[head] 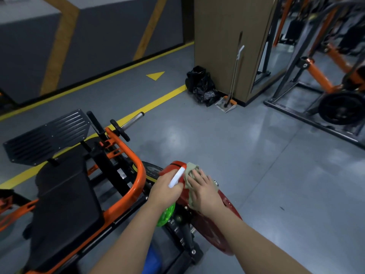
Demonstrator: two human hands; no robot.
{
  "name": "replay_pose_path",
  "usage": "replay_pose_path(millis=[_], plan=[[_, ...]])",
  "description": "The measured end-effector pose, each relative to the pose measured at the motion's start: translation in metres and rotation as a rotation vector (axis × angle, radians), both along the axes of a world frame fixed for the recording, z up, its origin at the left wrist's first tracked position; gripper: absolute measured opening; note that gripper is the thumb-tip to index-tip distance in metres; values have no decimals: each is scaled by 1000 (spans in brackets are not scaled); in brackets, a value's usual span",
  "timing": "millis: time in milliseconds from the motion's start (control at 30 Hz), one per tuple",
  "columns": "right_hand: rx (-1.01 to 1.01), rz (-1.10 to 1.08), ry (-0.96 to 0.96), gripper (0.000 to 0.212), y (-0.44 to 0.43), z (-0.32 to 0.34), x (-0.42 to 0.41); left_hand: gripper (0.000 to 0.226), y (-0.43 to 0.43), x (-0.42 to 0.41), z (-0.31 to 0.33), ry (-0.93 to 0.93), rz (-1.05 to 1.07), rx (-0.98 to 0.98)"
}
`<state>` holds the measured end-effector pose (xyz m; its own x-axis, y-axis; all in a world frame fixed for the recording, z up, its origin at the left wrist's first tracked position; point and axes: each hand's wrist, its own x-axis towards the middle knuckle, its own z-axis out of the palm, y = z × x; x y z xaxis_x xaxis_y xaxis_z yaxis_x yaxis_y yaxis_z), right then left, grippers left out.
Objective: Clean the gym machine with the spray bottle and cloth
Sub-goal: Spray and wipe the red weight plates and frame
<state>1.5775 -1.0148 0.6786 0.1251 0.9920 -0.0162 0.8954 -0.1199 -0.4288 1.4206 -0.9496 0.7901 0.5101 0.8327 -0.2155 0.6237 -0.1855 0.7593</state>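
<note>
Directly under spread fingers of right hand, cloth on red plate.

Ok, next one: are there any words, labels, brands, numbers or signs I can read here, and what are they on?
No words or numbers can be read.
Yellow triangle: a painted floor marking with no text.
Black weight plate: faint marks, too blurred to read.
Spray bottle in the left hand: no label shows.
</note>
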Motion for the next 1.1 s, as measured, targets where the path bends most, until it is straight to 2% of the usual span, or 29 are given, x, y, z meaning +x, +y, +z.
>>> replay_pose_path(millis=[67, 133, 200, 333, 433, 500, 567, 633, 700, 800, 933, 1000, 1033, 1100], plan=[[77, -100, 55, 57, -46, -19, -1, 20, -3, -1, -6, 42, -20, -39], [110, -187, 108, 55, -91, -43, 1, 55, -6, -3, -13, 133, -82, -98], [129, -282, 163, 48, -120, -60, 7, 73, -13, -1, -19, 238, -146, -145], [52, -390, 160, 48, -109, -51, 3, 70, -28, 6, -31, 316, -175, -123], [78, -336, 66, 47, -81, -33, -10, 72, -29, 14, -30, 420, -194, -80], [7, -305, 21, 56, -63, -24, -15, 76, -24, 18, -28, 474, -163, -72], [-94, -240, -65, 75, -54, -10, -17, 80, -19, 20, -25, 515, -120, -57], [-205, -172, -120, 99, -48, 2, -13, 77, -14, 23, -24, 548, -119, -53], [-283, -155, -96, 109, -42, 5, -10, 71, -9, 26, -24, 568, -142, -30], [-244, -204, -88, 93, -34, 4, -15, 70, 1, 24, -27, 527, -130, -32], [-300, -222, -172, 107, -14, -5, -22, 68, 23, 8, -38, 393, -47, -103], [-294, -183, -164, 103, -5, 1, -22, 45, 25, -2, -43, 268, 28, -77], [-242, -177, -161, 96, 2, 6, -23, 28, 23, -6, -44, 222, 43, -59], [-237, -139, -184, 79, 18, 16, -26, 13, 15, -15, -43, 171, 58, -33]])
